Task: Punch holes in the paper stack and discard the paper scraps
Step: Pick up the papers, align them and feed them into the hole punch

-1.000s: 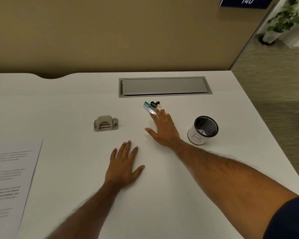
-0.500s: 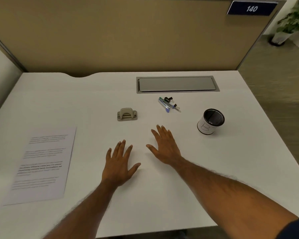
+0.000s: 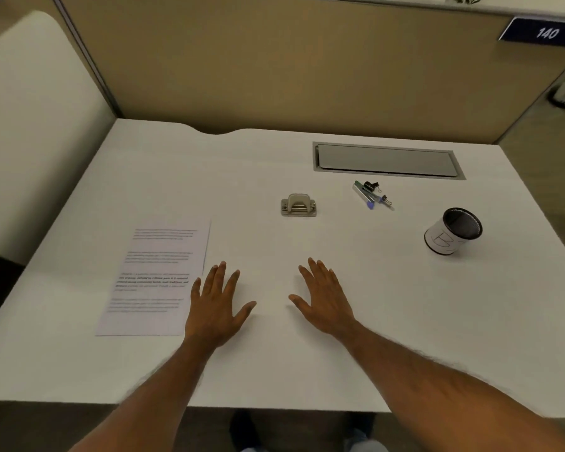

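Note:
A printed paper stack (image 3: 155, 278) lies flat on the white desk (image 3: 79, 370), to the left. Beyond my hands, near the desk's middle, sits a small grey metal hole punch (image 3: 298, 206). At the right stands a black mesh cup (image 3: 453, 235) wrapped in white paper marked "B". My left hand (image 3: 217, 306) rests palm down with fingers spread, just right of the paper's edge. My right hand (image 3: 325, 300) lies flat beside it, fingers apart. Neither hand holds anything.
Pens and binder clips (image 3: 371, 196) lie in a small cluster behind the punch to the right. A grey cable-tray lid (image 3: 385, 160) is set into the desk at the back. Tan partition walls close the back and left.
My right hand has drawn back from the pens to lie beside the left. The view has pulled back and swung left, so the whole paper stack now shows.

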